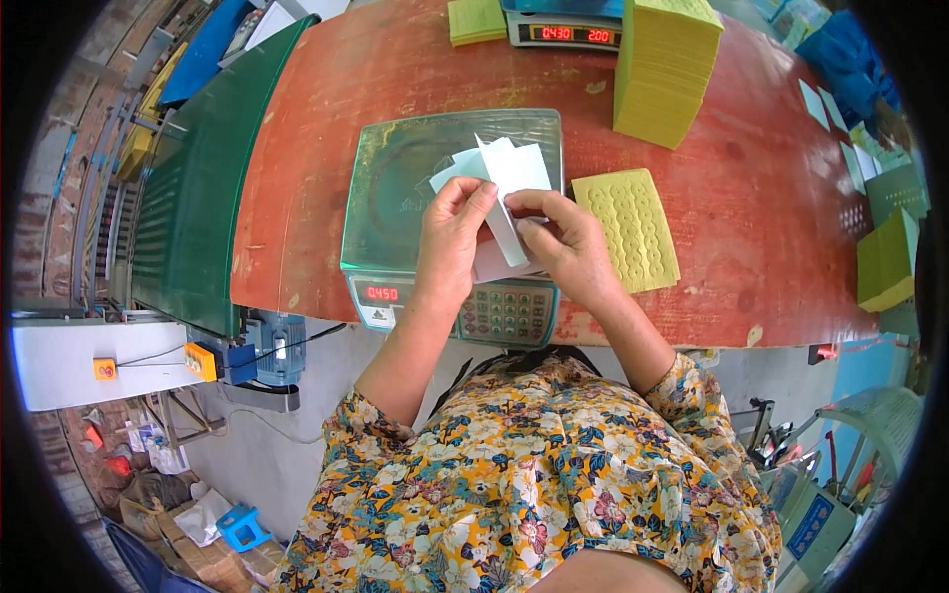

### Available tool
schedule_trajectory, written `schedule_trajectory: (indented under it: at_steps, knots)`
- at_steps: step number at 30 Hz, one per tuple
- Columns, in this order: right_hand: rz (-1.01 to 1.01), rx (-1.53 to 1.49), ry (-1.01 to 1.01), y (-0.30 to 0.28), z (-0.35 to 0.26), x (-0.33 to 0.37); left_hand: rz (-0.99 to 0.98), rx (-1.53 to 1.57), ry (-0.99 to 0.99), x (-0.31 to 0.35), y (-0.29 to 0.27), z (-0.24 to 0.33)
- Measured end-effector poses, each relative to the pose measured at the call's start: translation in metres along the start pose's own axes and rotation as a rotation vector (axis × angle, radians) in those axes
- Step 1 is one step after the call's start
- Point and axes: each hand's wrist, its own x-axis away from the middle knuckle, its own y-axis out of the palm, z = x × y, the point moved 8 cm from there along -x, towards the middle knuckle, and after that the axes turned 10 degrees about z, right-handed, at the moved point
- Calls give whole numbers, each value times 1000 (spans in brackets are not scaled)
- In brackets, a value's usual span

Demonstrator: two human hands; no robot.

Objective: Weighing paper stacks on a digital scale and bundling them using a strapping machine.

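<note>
Over a digital weighing scale [386,227] with a clear cover, both my hands work on thin white cards. My left hand [457,229] pinches a small stack of white cards [506,222], seen nearly edge-on, between thumb and fingers. My right hand [568,242] has its curled fingers and thumb on the same stack from the right. Behind the hands, more pale white cards [529,166] lie fanned out over the scale's pan. The scale's keypad [506,314] and lit red display [383,294] face me.
A yellow sheet stack with embossed rings [628,229] lies right of the scale. Beyond it rises a tall yellow stack [664,74], beside a second scale [563,33]. Another yellow stack [887,259] stands at the table's [751,247] right end. A green conveyor belt [203,188] adjoins the left side.
</note>
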Motion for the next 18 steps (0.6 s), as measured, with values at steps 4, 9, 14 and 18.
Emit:
schedule_trajectory:
  at_steps: [4, 9, 14, 18]
  knots:
    - [-3, -3, 3, -1, 1, 0, -6, -9, 4, 0, 1, 0]
    - [-11, -18, -3, 0, 3, 0, -12, -7, -6, 0, 1, 0]
    - [56, 35, 1, -5, -4, -17, -5, -34, 17, -1, 2, 1]
    - [-69, 272, -31, 2, -8, -37, -19, -39, 28, 0, 5, 2]
